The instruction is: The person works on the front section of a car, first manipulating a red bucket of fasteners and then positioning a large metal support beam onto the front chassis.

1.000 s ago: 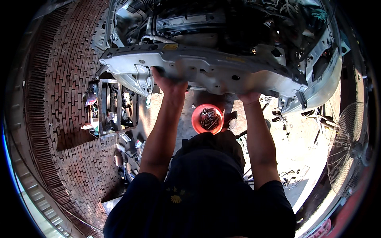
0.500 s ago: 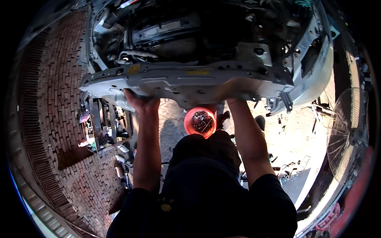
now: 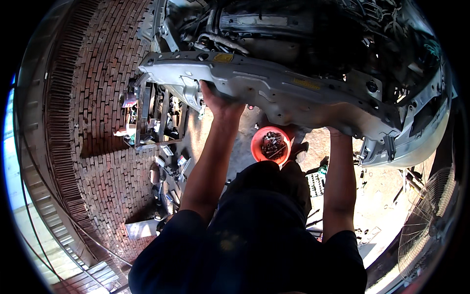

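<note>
A long grey metal radiator support panel (image 3: 274, 90) spans the front of a car's engine bay. Its left end sits higher in the view than its right. My left hand (image 3: 223, 103) grips its lower edge, the thumb up against the front face and the other fingers tucked behind. Further right, my right hand (image 3: 339, 132) holds the panel's underside, with its fingers hidden beneath the metal. Below the panel, between my arms, an orange-red bucket (image 3: 255, 148) contains bolts and small metal parts (image 3: 274, 145).
Behind the panel lies the engine (image 3: 264, 22), with a fender (image 3: 416, 147) at the right. A brick wall (image 3: 105, 93) runs along the left, beside a rack of parts (image 3: 156, 115). A wire-guarded fan (image 3: 426, 223) stands at far right. Tools and a socket tray (image 3: 316, 185) lie on the ground.
The whole view has turned, so car, panel and bucket appear shifted right and the panel slants down to the right. Both hands stay at the panel's lower edge.
</note>
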